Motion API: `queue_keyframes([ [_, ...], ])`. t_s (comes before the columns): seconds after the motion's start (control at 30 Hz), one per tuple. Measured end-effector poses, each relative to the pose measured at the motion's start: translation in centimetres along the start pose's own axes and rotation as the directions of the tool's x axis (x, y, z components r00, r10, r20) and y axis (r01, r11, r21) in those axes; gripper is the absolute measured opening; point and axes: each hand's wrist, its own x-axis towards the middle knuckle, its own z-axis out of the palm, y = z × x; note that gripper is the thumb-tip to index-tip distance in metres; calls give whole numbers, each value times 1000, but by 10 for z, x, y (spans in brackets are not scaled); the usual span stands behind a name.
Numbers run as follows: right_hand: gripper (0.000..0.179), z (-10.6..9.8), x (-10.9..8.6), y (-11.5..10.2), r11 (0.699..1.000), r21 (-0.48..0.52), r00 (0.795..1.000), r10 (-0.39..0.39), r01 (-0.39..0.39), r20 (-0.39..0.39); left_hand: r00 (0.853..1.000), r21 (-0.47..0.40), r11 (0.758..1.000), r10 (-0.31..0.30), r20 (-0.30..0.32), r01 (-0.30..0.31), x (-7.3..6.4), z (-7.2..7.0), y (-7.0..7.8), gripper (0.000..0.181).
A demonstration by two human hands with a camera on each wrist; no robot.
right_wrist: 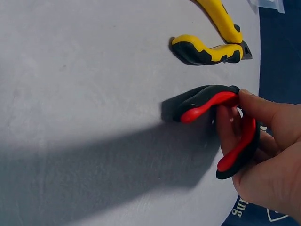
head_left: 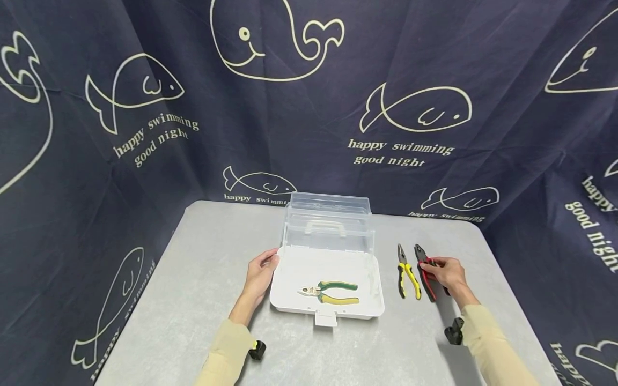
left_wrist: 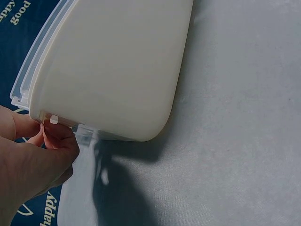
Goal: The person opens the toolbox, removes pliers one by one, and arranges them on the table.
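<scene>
An open white plastic toolbox [head_left: 299, 268] stands mid-table, its clear lid [head_left: 357, 241] tipped back. Inside it lie pliers with green and yellow handles [head_left: 339, 285]. At its left back corner, my left hand [head_left: 259, 276] pinches the rim; the left wrist view shows the thumb and fingers [left_wrist: 63, 139] at the edge of the pale side wall [left_wrist: 113, 70]. To the right of the box, my right hand [head_left: 448, 273] grips red-and-black pliers [right_wrist: 207, 106] by the handles, which are spread apart. Just left of them lie yellow-and-black long-nose pliers [head_left: 412, 279].
The grey table [head_left: 386, 348] has rounded back corners. A dark blue curtain [head_left: 309, 128] with white fish drawings and lettering hangs behind and at both sides. The toolbox's front latch [head_left: 325, 320] sticks out toward me.
</scene>
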Motion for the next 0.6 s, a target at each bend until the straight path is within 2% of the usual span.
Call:
queue_keyframes([
  [0.27, 42, -5, -5, 0, 996, -93, 1000, -7, 5, -22, 1000, -4, 1000, -4, 3, 4, 0, 1, 1, 33],
  [0.33, 41, -7, -7, 0, 990, -140, 999, -33, 28, -28, 1000, -9, 1000, -9, 10, 9, -1, 2, 2, 34],
  [0.43, 39, -8, -9, 1, 966, -243, 992, -112, 94, -61, 1000, -2, 1000, -11, 23, 11, -6, 3, 13, 35],
  [0.53, 38, -9, -9, 1, 942, -304, 982, -173, 143, -73, 1000, 1, 1000, -16, 23, 16, -7, 3, 15, 36],
  [0.6, 38, -9, -10, 2, 937, -311, 979, -190, 160, -68, 1000, -2, 1000, -9, 18, 9, -4, 2, 10, 35],
])
